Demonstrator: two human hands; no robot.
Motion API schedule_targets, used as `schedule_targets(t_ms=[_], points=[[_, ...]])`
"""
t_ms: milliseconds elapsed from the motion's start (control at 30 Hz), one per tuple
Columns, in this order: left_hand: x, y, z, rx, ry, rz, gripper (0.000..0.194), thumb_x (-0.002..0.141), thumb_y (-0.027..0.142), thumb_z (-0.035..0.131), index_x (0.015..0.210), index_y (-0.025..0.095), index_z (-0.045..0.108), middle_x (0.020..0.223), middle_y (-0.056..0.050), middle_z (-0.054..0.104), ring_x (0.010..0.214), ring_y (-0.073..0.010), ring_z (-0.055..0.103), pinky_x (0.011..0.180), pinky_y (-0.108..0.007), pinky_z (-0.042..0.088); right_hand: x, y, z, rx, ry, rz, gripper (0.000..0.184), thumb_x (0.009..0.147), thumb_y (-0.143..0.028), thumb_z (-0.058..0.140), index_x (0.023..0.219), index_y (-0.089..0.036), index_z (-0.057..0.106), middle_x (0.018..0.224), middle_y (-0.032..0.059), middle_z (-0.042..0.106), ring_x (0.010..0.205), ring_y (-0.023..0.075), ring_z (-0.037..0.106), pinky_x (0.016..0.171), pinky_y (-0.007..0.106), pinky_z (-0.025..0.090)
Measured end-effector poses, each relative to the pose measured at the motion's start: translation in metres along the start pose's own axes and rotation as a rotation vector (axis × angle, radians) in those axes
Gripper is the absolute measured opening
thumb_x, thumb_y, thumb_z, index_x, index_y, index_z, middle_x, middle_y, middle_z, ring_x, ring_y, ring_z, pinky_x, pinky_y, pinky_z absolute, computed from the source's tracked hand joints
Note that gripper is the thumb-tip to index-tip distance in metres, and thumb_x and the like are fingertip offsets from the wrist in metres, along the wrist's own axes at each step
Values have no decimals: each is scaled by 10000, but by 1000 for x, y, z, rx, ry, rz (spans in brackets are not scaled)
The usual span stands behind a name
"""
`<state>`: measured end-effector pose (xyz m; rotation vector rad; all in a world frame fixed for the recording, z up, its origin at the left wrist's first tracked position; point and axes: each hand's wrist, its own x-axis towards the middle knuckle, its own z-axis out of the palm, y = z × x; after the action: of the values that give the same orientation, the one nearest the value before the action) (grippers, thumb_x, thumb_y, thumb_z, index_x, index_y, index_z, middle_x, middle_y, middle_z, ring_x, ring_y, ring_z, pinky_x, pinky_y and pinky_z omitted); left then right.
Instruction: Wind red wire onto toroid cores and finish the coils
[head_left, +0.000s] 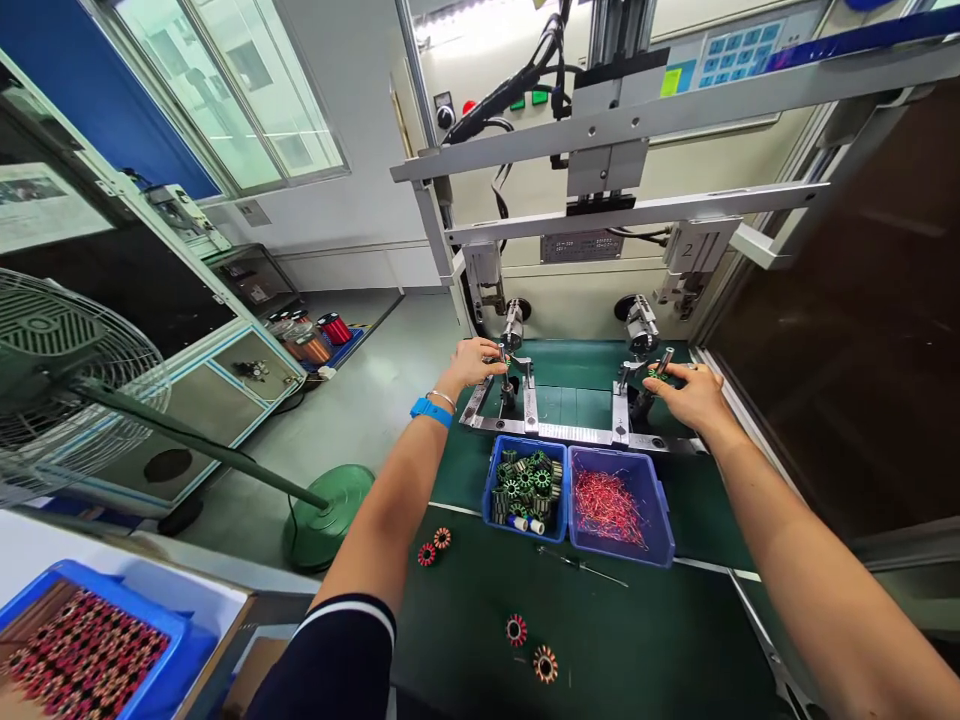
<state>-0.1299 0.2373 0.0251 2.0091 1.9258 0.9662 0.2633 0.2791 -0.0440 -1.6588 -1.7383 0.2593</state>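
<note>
Our right fingers (663,387) pinch a green core (657,374), probably light, stiff, best rim-held; whether our left fingers (489,368) grip one, we can't tell.

Metal bracket (703,244): bore the numeral "2", at 2 o'clock.
Grey plate (582,247): bore markings too small to read, toward 1 o'clock.
Blue-tiled chart (739,55): carried print too blurred to read, higher up.

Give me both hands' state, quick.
Left hand: bent around the left metal post; grip cannot be told.
Right hand: at a small green core; firm grip cannot be told.
</note>
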Motion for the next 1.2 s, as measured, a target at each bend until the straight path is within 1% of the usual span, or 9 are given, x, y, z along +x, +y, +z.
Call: schedule_targets(t_ms=[133, 300, 433, 533, 633, 767, 933, 1067, 1200], points=[[-25, 8, 18, 74, 140, -114, 220, 756, 403, 803, 865, 214, 770, 1219, -89, 640, 1300, -365, 388, 1041, -520, 324, -2, 0, -2, 12, -21, 5, 427, 786, -469, 692, 1128, -222, 757, 1071, 113, 567, 1141, 333, 473, 992, 433, 376], [-36, 9, 32, 120, 182, -174, 237, 792, 423, 773, 940, 238, 758, 1333, -65, 558, 1346, -358, 307, 1061, -530, 264, -4, 0, -1, 10, -51, 25, 465, 839, -504, 653, 1186, -201, 720, 1165, 137, 557, 1180, 336, 432, 994, 454, 343], [-38, 22, 24, 102, 177, -190, 205, 805, 402, 756, 940, 248, 753, 1319, -80, 564, 1336, -369, 320, 1055, -543, 276, -5, -15, -9, -9, -39, 42, 424, 807, -455, 700, 1126, -176, 702, 1194, 123, 569, 1182, 319, 452, 991, 492, 354], [-55, 44, 9, 76, 155, -169, 219, 841, 354, 708, 1024, 238, 736, 1352, -123, 527, 1340, -403, 315, 1045, -574, 290, -21, -37, -25, -12, 25, 29, 417, 804, -454, 676, 1108, -169, 694, 1241, 170, 546, 1203, 397, 422, 954, 578, 361], [-96, 62, -6, 41, 53, -65, 333, 823, 325, 719, 1149, 258, 702, 1350, -123, 515, 1326, -389, 353, 1040, -544, 322, -67, -65, -37, 20, 105, -82, 425, 859, -422, 581, 1180, -155, 662, 1355, 224, 456, 1269, 462, 336, 955, 654, 323], [-173, 69, -12, -21, -308, 176, 317, 502, 369, 945, 768, 313, 781, 973, -33, 673, 1024, -286, 564, 931, -394, 419, -166, -102, -32, 108, -53, -476, 185, 855, -356, 615, 956, -261, 738, 1185, 105, 621, 1174, 328, 495, 1013, 527, 383], [-225, 71, -7, -54, -378, 188, 187, 613, 277, 889, 766, 295, 783, 891, -39, 681, 956, -272, 564, 876, -407, 406, -240, -133, -7, 124, -201, -704, 168, 833, -252, 664, 970, -263, 759, 1291, 104, 629, 1245, 354, 478, 966, 546, 431], [-210, 68, -8, -154, -312, 150, 111, 731, 215, 775, 828, 256, 742, 806, -7, 694, 787, -195, 613, 760, -330, 478, -246, -135, 4, 126, -179, -699, 137, 837, -156, 641, 899, -214, 748, 1225, 135, 662, 1217, 381, 507, 921, 579, 462], [-141, 59, -17, -223, -83, 41, 158, 898, 245, 598, 1023, 214, 690, 872, -23, 710, 778, -168, 656, 742, -311, 532, -243, -131, 5, 166, -134, -697, 180, 857, -109, 597, 941, -222, 709, 1164, 122, 694, 1188, 371, 544, 896, 561, 493]])
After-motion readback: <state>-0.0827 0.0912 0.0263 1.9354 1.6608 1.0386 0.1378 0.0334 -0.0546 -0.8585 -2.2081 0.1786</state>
